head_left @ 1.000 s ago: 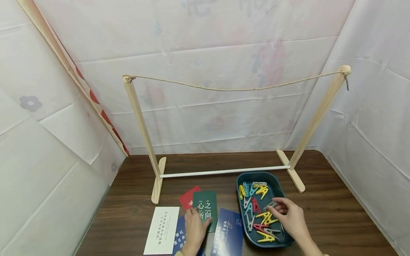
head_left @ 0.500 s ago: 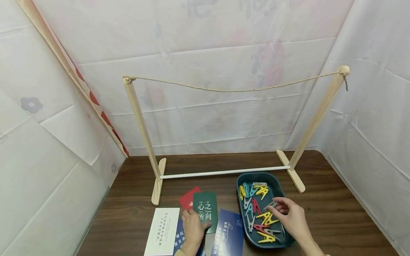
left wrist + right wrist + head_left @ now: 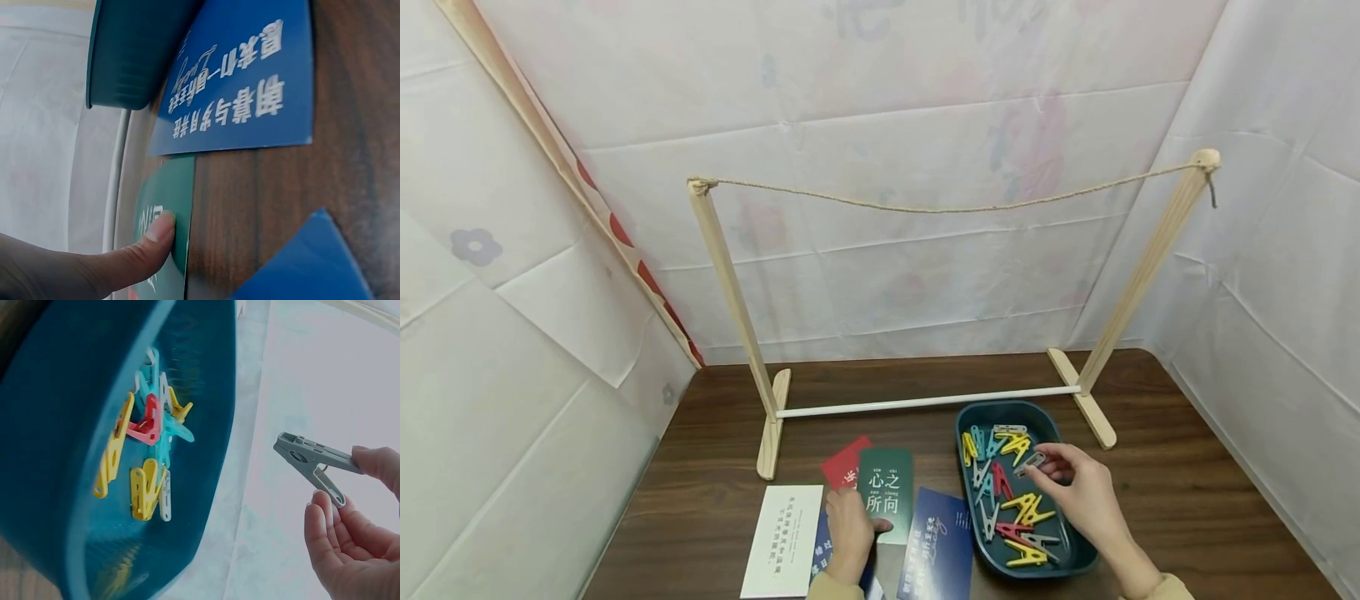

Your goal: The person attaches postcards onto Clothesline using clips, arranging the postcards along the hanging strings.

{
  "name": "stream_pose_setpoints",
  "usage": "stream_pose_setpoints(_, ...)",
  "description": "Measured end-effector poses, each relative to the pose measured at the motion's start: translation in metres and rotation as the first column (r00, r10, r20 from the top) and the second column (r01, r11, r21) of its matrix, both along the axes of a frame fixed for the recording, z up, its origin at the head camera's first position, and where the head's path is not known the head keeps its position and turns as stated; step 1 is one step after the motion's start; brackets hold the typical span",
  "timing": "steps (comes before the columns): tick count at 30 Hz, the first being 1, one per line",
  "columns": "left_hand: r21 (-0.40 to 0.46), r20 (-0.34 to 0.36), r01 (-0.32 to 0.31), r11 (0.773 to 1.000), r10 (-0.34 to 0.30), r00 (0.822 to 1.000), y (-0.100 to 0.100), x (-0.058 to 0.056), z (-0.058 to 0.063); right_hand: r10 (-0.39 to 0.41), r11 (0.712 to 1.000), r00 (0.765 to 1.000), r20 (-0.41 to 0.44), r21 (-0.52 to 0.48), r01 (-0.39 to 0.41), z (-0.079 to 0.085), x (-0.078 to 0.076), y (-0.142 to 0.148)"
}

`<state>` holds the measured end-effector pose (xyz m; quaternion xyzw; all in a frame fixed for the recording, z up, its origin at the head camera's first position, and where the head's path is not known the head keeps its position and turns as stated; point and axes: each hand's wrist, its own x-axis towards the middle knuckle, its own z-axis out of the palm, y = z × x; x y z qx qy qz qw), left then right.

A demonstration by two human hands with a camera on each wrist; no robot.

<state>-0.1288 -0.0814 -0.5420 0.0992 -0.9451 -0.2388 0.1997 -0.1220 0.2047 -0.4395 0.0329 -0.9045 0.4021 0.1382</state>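
Note:
My left hand (image 3: 848,533) is at a green card (image 3: 891,483) with white characters, its thumb lying across the card's face and its fingers at the left edge. In the left wrist view the thumb (image 3: 140,253) presses near the green card's edge, with the other fingers out of sight. My right hand (image 3: 1078,492) pinches a grey clothespin (image 3: 312,462) by its handles, thumb on one arm and fingers on the other. That clothespin is over the dark teal tray (image 3: 1078,554), where several yellow, red, blue and grey clothespins (image 3: 1028,508) lie.
A red card (image 3: 846,462) peeks out behind the green one. White (image 3: 782,537) and blue cards (image 3: 934,542) lie to either side, another blue card (image 3: 822,546) partly under my left hand. Behind stands a wooden frame (image 3: 730,292) with a sagging twine (image 3: 917,210) and a white bottom rod (image 3: 917,404).
The green card has shifted slightly to the right with my left hand. My right hand has risen a little with the grey clothespin still between its fingers.

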Motion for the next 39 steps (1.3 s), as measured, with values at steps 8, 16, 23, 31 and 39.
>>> stream_pose_setpoints(8, 0.022, 0.027, 0.032, 0.999, -0.032, 0.999, -0.005, -0.003, 0.001, 0.026, 1.0, 1.0, 0.006, -0.013, -0.026, 0.006, -0.002, -0.003)
stream_pose_setpoints(16, 0.045, 0.115, 0.055, 0.997, -0.06, 0.992, -0.013, -0.004, 0.008, 0.071, 0.997, 0.996, -0.053, -0.002, -0.071, 0.011, -0.004, -0.004)
stream_pose_setpoints(23, 0.141, 0.179, 0.063, 0.988, -0.088, 0.98, -0.021, -0.002, 0.011, 0.126, 0.992, 0.984, -0.124, 0.044, -0.121, 0.019, -0.008, -0.007)
stream_pose_setpoints(31, 0.27, 0.241, 0.041, 0.962, -0.109, 0.964, -0.031, -0.001, 0.023, 0.221, 0.972, 0.958, -0.184, 0.117, -0.202, 0.039, -0.011, -0.016)
stream_pose_setpoints(39, 0.372, 0.247, 0.014, 0.928, -0.114, 0.962, -0.039, -0.001, 0.03, 0.336, 0.941, 0.934, -0.12, 0.075, -0.329, 0.061, -0.018, -0.024)
